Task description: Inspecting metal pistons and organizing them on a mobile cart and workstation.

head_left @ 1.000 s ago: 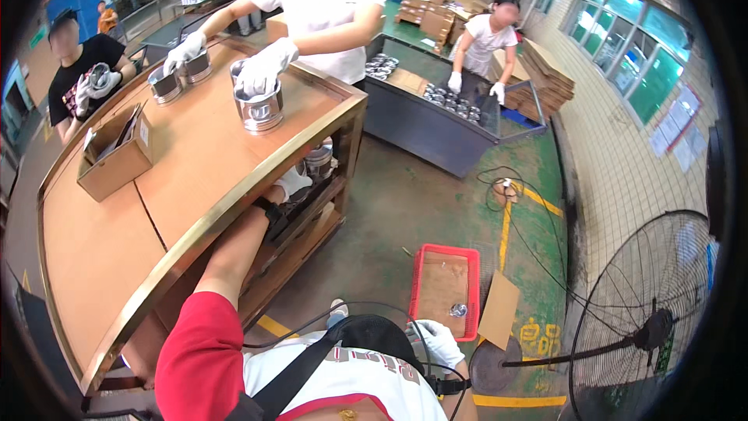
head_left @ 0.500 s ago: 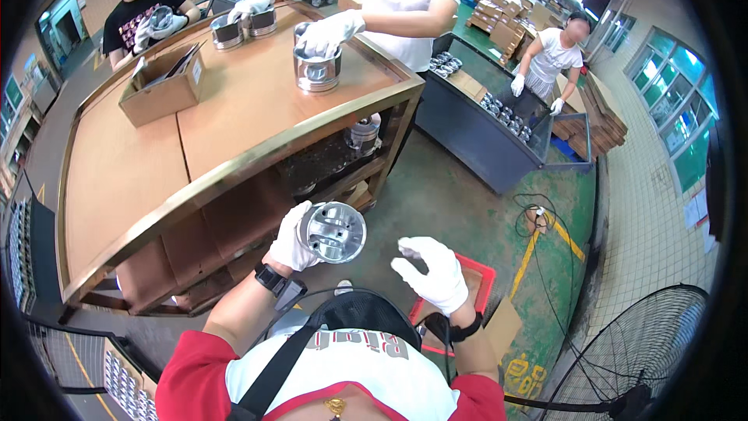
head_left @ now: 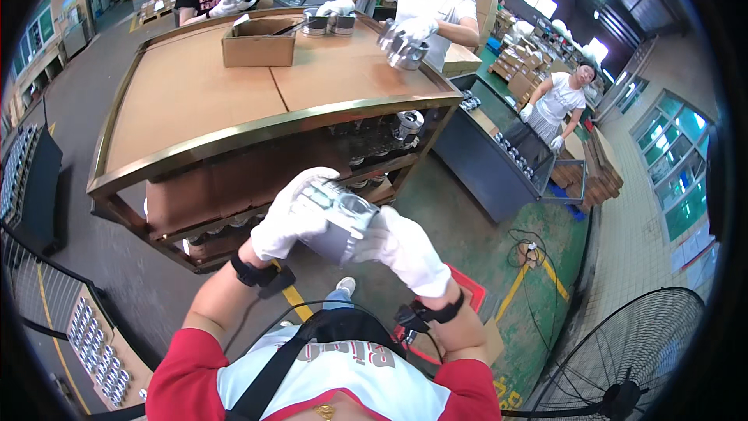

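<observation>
A silver metal piston (head_left: 336, 222) is held up in front of my chest, near the table's front edge and tilted, a little smeared by motion. My left hand (head_left: 294, 214), in a white glove, wraps its left side. On its right side my gloved right hand (head_left: 397, 245) grips it too, with the fingertips partly hidden behind the metal. Beyond, a brown-topped table (head_left: 195, 105) with a metal rim carries an open cardboard box (head_left: 259, 51). At its far right a co-worker's gloved hand holds another piston (head_left: 401, 51), and two more pistons (head_left: 315, 25) stand beside the other hand.
More pistons (head_left: 407, 123) sit on the shelf under the tabletop. A dark metal bin (head_left: 487, 160) with pistons stands right, a co-worker behind it. A red crate (head_left: 466, 287) is by my right forearm, a wire-caged fan (head_left: 631, 359) lower right, a tray of metal parts (head_left: 100, 355) lower left.
My right hand has come from apart onto the piston, which now leans in both hands. The view has shifted. The co-worker across the table has lifted a piston off the top.
</observation>
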Demonstrator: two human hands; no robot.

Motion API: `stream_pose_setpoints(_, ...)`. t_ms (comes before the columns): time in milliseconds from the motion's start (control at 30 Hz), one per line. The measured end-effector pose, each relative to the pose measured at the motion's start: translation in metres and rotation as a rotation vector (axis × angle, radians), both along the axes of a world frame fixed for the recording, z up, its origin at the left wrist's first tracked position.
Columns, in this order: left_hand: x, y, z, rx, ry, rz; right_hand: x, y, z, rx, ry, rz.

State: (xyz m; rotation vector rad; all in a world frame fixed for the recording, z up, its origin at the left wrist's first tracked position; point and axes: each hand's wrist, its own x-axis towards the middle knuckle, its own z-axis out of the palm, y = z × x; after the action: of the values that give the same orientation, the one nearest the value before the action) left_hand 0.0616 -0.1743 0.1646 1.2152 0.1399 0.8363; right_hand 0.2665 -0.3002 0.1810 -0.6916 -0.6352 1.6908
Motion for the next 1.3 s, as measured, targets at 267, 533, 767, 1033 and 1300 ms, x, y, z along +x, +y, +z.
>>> stream_pose_setpoints(267,-0.039,-0.041,0.074,1.081,0.257,0.566,-0.075,0.025,0.024,0.128,-0.044,-0.48)
stream_pose_setpoints(533,-0.058,-0.046,0.004,0.057,0.345,0.097,-0.025,0.016,0.023,-0.09,0.352,-0.401)
stream_pose_setpoints(767,0.002,-0.057,0.009,0.234,0.488,0.224,0.031,0.029,0.008,-0.052,0.198,-0.372)
stream_pose_setpoints(1033,0.087,-0.015,0.083,0.803,0.759,0.612,0.038,0.052,0.003,-0.008,0.035,-0.376)
stream_pose_setpoints(1300,0.045,0.035,0.0,-0.34,0.305,-0.117,0.052,0.083,0.016,-0.076,0.17,-0.23)
